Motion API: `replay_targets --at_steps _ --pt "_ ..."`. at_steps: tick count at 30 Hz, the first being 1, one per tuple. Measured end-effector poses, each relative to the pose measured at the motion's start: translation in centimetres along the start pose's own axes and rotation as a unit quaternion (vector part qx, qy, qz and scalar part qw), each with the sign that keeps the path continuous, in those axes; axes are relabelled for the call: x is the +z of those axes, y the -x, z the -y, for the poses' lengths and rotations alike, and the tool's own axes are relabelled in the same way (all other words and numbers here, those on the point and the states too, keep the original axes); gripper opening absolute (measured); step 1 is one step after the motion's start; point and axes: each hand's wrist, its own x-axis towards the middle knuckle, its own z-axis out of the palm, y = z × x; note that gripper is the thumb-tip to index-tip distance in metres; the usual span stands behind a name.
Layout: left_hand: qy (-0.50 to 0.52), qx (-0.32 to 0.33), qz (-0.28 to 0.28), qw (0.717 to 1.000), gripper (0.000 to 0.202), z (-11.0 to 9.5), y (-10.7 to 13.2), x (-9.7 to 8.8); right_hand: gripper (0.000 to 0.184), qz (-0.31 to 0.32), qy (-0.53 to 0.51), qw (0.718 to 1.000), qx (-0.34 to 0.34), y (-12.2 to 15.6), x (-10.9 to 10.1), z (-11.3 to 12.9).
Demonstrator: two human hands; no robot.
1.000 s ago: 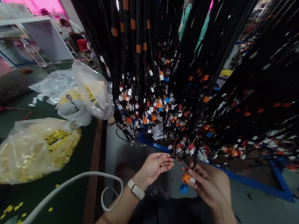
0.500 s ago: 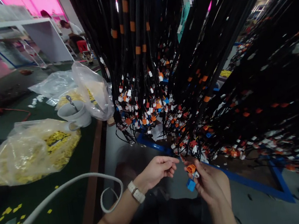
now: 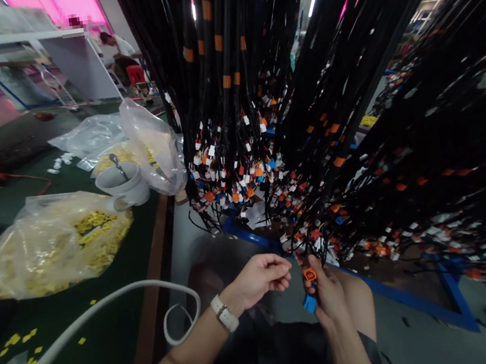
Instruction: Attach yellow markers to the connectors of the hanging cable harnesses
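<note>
My right hand [image 3: 328, 293] is closed around the wire end of a harness. An orange connector [image 3: 310, 274] pokes out between its fingers with its open face turned up to me, and a blue connector [image 3: 309, 303] hangs just below. Left of it, a short gap away, my left hand [image 3: 268, 276] has thumb and fingertips pinched together; anything between them is too small to make out. A white watch [image 3: 224, 313] is on the left wrist. Behind both hands hang thick bundles of black cables [image 3: 221, 88] ending in many white, orange, red and blue connectors [image 3: 236, 177].
On the green table [image 3: 97, 335] at left lie a plastic bag of yellow pieces [image 3: 57, 244], a white cup [image 3: 128, 186] with a spoon, another clear bag [image 3: 157, 152] and a grey hose [image 3: 118, 291]. A blue frame [image 3: 416, 302] runs beneath the cables. A person [image 3: 118, 49] sits far behind.
My right hand has turned, so the orange connector's opening faces me more and the blue one sits slightly left. My left index finger, stretched out before, is now bent toward the thumb.
</note>
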Motion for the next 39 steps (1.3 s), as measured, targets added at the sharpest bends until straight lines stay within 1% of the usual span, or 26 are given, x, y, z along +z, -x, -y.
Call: replay_targets --at_steps 4,7,9,14,18,21,25,30,34,39 --pt "-0.01 -0.006 -0.016 1.0 0.037 0.0 0.0 0.2 0.036 0.011 -0.034 0.999 0.022 0.1 0.3 -0.5" --pt "-0.012 -0.018 -0.01 1.0 0.037 0.0 0.1 0.4 0.035 0.032 -0.069 0.997 0.03 0.1 0.3 -0.9" --pt "-0.009 -0.012 -0.013 1.0 0.037 0.0 0.1 0.4 0.034 0.043 -0.086 0.995 0.039 0.1 0.2 -1.0" --pt "-0.017 0.027 -0.068 0.997 0.038 -0.2 -0.1 0.3 0.033 0.07 -0.117 0.989 0.052 -0.1 -0.3 -1.0" --pt "-0.053 0.042 -0.1 0.993 0.038 -0.2 -0.2 0.5 0.032 0.098 -0.14 0.984 0.057 -0.2 -0.3 -1.0" --pt "-0.071 0.072 -0.121 0.987 0.038 -0.1 -0.2 0.8 0.033 0.109 -0.151 0.981 0.058 -0.1 -0.2 -1.1" --pt "-0.085 0.098 -0.119 0.984 0.035 -0.1 -0.3 1.0 0.034 0.115 -0.141 0.983 0.036 -0.1 -0.2 -1.2" --pt "-0.081 0.106 -0.129 0.983 0.033 0.1 -0.4 0.8 0.035 0.109 -0.124 0.986 0.028 -0.1 -0.3 -1.4" --pt "-0.085 0.106 -0.131 0.982 0.03 0.1 -0.4 0.9 0.036 0.121 -0.12 0.985 0.019 0.1 -0.3 -1.6" --pt "-0.117 0.116 -0.133 0.977 0.026 0.3 -0.4 0.8 0.037 0.123 -0.115 0.986 0.016 0.1 -0.3 -1.7"
